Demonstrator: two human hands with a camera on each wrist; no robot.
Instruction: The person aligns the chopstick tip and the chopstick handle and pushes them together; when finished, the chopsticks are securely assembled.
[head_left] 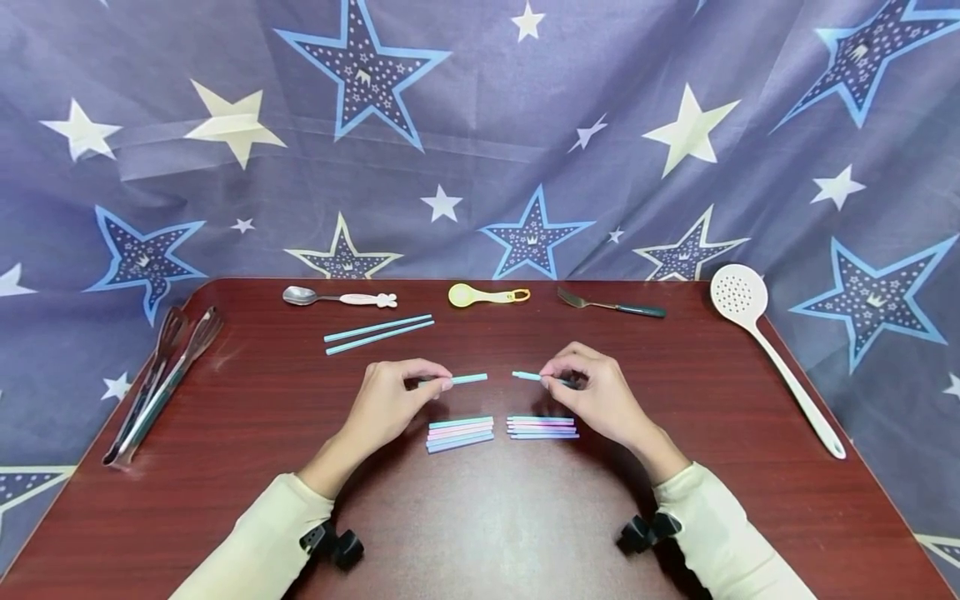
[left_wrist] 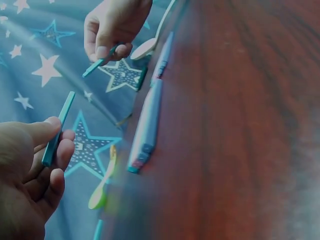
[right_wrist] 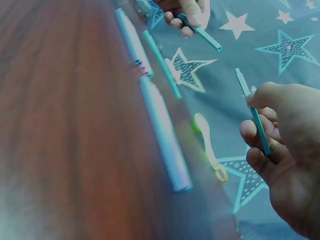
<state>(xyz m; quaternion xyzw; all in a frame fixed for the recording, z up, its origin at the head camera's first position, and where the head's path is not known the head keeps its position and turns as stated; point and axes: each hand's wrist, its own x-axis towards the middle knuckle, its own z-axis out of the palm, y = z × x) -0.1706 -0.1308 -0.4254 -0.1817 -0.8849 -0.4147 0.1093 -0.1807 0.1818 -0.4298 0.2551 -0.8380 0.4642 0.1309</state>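
Between thumb and fingers, my left hand (head_left: 392,398) pinches a short teal chopstick half (head_left: 472,378) with a hollow square end, pointing right. Across from it, my right hand (head_left: 598,393) pinches another teal chopstick half (head_left: 527,376), whose narrower stepped end points left. A gap separates the two facing ends, also seen in both wrist views. Below them on the table lie two side-by-side rows of chopstick halves in teal, pink and violet: a left row (head_left: 461,434) and a right row (head_left: 542,427). Two long blue chopsticks (head_left: 379,333) lie behind my left hand.
Along the back edge lie a spoon with a pink handle (head_left: 360,299), a yellow measuring spoon (head_left: 480,295) and a dark-handled fork (head_left: 615,306). Metal tongs (head_left: 161,387) rest at the left side of the table (head_left: 247,400), a white slotted ladle (head_left: 780,358) at the right.
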